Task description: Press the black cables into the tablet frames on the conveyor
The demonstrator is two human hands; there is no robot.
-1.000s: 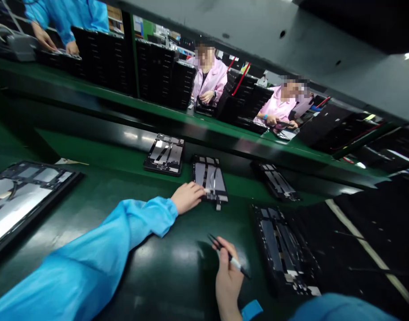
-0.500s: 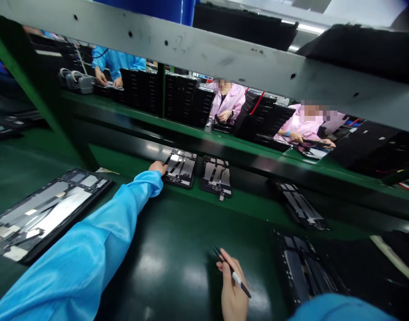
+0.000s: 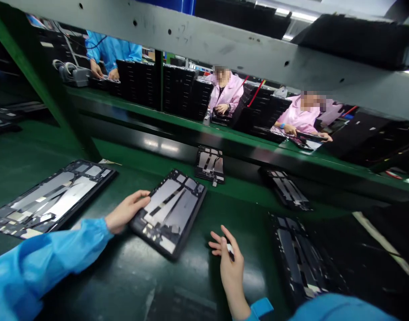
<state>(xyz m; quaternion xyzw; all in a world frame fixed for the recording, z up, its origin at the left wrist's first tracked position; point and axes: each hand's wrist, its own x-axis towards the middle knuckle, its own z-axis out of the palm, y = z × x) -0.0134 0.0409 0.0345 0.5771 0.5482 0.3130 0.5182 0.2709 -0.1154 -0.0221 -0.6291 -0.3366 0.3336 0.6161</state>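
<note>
My left hand [image 3: 128, 210] grips the left edge of an opened tablet [image 3: 174, 207], thumb on its rim and the other fingers hidden beneath. The tablet is tilted, its silver inside with dark ribbon cables turned up, held over the dark green bench [image 3: 124, 267]. To the right of it, apart from the tablet, is my right hand [image 3: 230, 267] with a pair of tweezers [image 3: 230, 252] held in it. Only a white and black part of the tweezers shows by the thumb; the tips are hidden. My right fingers are partly spread.
Other opened tablets lie left [image 3: 57, 198], at the back [image 3: 210, 162] and back right [image 3: 287, 189]. Another tablet [image 3: 296, 254] lies near right beside black material [image 3: 354, 254]. A grey metal beam [image 3: 204, 38] crosses above; beyond it, co-workers sit by black stacks [image 3: 181, 87].
My left hand has lifted the left one of two tablets at the back and brought it nearer. My right hand stays about where it was; its fingers have loosened and the tweezers have turned.
</note>
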